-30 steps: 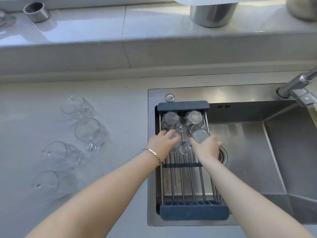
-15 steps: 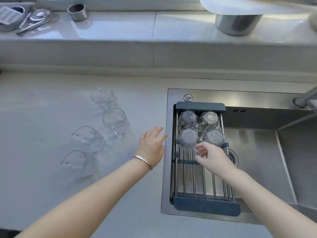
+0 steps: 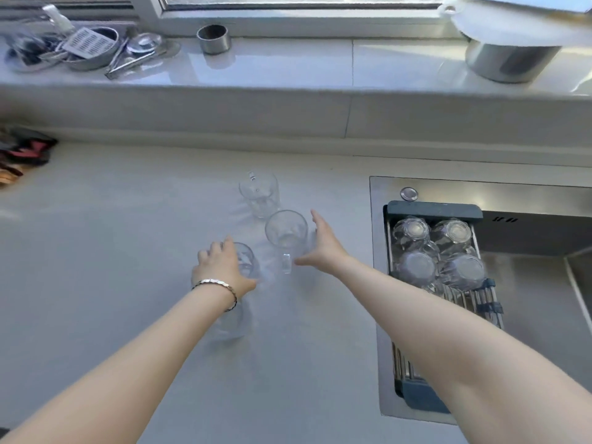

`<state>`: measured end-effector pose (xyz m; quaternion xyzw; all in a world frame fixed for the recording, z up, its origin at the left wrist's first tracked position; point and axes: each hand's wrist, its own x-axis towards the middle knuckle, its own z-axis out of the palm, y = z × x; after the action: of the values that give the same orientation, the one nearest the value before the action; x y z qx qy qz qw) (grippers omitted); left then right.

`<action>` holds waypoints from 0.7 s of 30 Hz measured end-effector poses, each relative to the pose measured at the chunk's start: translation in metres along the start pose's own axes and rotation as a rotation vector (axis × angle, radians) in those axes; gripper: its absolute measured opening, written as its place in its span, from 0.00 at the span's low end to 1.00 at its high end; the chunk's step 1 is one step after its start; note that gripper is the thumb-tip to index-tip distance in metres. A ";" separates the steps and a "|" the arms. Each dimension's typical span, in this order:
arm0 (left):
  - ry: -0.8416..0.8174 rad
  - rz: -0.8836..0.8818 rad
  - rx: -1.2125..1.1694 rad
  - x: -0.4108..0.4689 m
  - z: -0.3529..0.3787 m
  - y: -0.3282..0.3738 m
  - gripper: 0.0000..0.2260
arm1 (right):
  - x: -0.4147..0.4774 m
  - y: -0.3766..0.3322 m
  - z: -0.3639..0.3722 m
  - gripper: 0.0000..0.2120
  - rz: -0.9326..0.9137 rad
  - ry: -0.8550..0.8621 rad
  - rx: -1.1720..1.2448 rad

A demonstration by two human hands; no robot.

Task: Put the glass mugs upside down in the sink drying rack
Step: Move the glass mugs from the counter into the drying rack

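Several glass mugs stand upright on the grey counter. My left hand [image 3: 221, 267] curves over one glass mug [image 3: 246, 261], with fingers and thumb around it. My right hand [image 3: 323, 245] is open just right of a second glass mug [image 3: 286, 233], its thumb near the mug's handle. A third glass mug [image 3: 259, 193] stands farther back. Another one [image 3: 232, 323] is mostly hidden under my left wrist. The drying rack [image 3: 434, 210] spans the sink [image 3: 528, 232], and several upside-down mugs [image 3: 416, 267] sit at its far end.
A window ledge behind the counter carries a metal cup [image 3: 213, 38], a heap of utensils [image 3: 89, 48] and a steel pot [image 3: 509, 60]. Some dark and red items [image 3: 22, 152] lie at the counter's far left. My right forearm crosses over the near part of the rack.
Both hands have left the rack and moved left to the counter. My left hand has come down on a mug, and my right hand has come up beside another. The view has shifted left.
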<state>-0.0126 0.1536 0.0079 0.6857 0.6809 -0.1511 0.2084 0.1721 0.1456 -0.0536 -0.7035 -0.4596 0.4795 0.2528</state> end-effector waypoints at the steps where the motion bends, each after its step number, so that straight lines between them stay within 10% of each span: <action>1: 0.004 0.023 -0.002 0.001 0.000 -0.001 0.42 | 0.003 -0.001 0.004 0.49 -0.028 0.003 -0.015; 13: 0.050 0.251 -0.189 -0.028 0.000 0.026 0.35 | -0.099 0.043 -0.024 0.32 0.015 0.210 0.106; 21: 0.026 0.452 -0.268 -0.092 0.025 0.090 0.33 | -0.197 0.120 -0.120 0.35 0.406 0.292 -0.089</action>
<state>0.0761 0.0623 0.0392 0.7884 0.5271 -0.0005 0.3171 0.3063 -0.0737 -0.0124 -0.8536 -0.2882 0.3930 0.1840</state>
